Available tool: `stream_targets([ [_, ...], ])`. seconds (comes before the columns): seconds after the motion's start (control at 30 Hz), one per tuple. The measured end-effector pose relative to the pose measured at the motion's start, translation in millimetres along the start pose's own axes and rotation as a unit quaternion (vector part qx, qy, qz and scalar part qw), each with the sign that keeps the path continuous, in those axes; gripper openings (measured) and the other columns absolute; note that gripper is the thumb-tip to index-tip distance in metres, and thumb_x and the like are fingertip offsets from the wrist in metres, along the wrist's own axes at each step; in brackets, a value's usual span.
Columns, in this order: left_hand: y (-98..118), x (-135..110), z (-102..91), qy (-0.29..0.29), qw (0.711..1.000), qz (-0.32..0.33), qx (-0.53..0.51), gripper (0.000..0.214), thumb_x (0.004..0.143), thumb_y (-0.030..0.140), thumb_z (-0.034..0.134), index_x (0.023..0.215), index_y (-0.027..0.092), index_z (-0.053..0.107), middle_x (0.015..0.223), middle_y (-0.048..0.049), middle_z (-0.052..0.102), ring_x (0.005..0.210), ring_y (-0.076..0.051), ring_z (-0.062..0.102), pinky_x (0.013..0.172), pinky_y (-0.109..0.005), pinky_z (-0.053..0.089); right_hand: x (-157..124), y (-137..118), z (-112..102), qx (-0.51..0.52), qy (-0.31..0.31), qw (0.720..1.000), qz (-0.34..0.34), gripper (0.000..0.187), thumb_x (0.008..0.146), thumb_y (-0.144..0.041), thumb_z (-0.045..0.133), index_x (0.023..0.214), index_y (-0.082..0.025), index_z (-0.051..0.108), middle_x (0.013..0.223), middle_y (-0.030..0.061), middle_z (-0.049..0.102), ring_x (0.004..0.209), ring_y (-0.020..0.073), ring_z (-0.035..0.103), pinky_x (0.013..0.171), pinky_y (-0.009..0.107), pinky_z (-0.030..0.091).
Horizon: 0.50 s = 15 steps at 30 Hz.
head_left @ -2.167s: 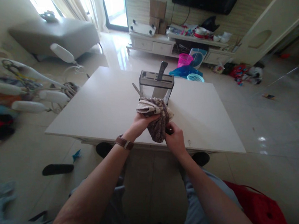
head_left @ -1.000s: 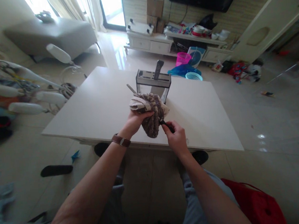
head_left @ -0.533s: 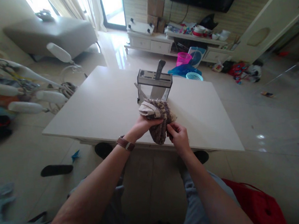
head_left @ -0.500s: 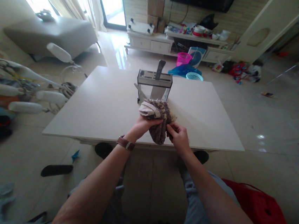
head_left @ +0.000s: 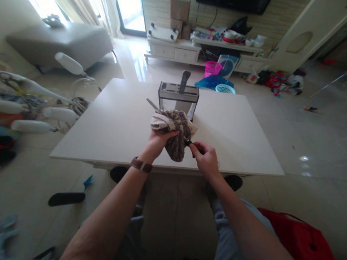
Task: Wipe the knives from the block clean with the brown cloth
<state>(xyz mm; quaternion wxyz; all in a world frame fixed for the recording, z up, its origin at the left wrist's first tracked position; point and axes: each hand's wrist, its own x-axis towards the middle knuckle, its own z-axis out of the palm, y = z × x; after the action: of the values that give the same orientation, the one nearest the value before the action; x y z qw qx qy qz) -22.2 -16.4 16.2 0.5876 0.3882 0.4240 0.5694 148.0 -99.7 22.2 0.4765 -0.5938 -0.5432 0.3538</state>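
My left hand (head_left: pixel 159 141) is closed around a bunched brown-and-cream cloth (head_left: pixel 176 125), held over the front part of the white table. In my right hand (head_left: pixel 205 155) is the dark handle of a knife, gripped at the cloth's right side. The knife's narrow metal blade (head_left: pixel 152 104) sticks out beyond the cloth at the upper left; its middle is hidden in the folds. Just behind the cloth stands a knife block (head_left: pixel 174 90) with a slotted top. A dark-handled knife (head_left: pixel 184 80) is upright in it, its broad blade showing below.
The white table (head_left: pixel 99 129) spreads out beneath my hands. Beyond its far edge are a pale blue basket (head_left: pixel 225 88), a blue plastic bag (head_left: pixel 207 82) and a pink basket (head_left: pixel 213 67). A fallen white lamp (head_left: pixel 34 84) lies left; a red bag (head_left: pixel 297 236) is at lower right.
My left hand and the cloth have shifted left and slightly up. More of the blade now shows at the upper left, and the handle shows at my right fingers.
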Motion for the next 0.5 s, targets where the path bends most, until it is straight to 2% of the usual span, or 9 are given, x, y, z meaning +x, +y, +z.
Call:
stream_targets([
  [0.27, 13, 11, -8.3, 0.073, 0.994, 0.052, -0.064, 0.056, 0.052, 0.025, 0.09, 0.104, 0.019, 0.071, 0.108, -0.005, 0.077, 0.108, -0.027, 0.069, 0.101, -0.042, 0.055, -4, -1, -5, -0.052, -0.001, 0.998, -0.025, 0.033, 0.088, -0.05, 0.065, 0.081, -0.018, 0.072, 0.061, -0.0007, 0.06, 0.057, 0.0142, 0.051, 0.056, 0.027, 0.037],
  [0.37, 18, 15, -11.4, 0.1, 0.988, 0.077, -0.089, 0.048, 0.055, 0.026, 0.087, 0.1, 0.02, 0.071, 0.107, -0.004, 0.077, 0.111, -0.027, 0.069, 0.1, -0.04, 0.056, -6, -1, -6, -0.072, -0.006, 0.996, -0.043, 0.031, 0.086, -0.05, 0.069, 0.085, -0.019, 0.074, 0.068, 0.0016, 0.068, 0.061, 0.0157, 0.056, 0.058, 0.027, 0.041],
  [0.5, 21, 24, -23.3, 0.123, 0.981, 0.099, -0.111, 0.045, 0.062, 0.033, 0.083, 0.103, 0.023, 0.069, 0.111, -0.0015, 0.076, 0.119, -0.026, 0.065, 0.103, -0.038, 0.054, -7, 1, -5, -0.11, -0.023, 0.992, -0.064, 0.027, 0.083, -0.048, 0.073, 0.084, -0.021, 0.075, 0.069, 0.0012, 0.07, 0.061, 0.016, 0.059, 0.059, 0.027, 0.042],
])
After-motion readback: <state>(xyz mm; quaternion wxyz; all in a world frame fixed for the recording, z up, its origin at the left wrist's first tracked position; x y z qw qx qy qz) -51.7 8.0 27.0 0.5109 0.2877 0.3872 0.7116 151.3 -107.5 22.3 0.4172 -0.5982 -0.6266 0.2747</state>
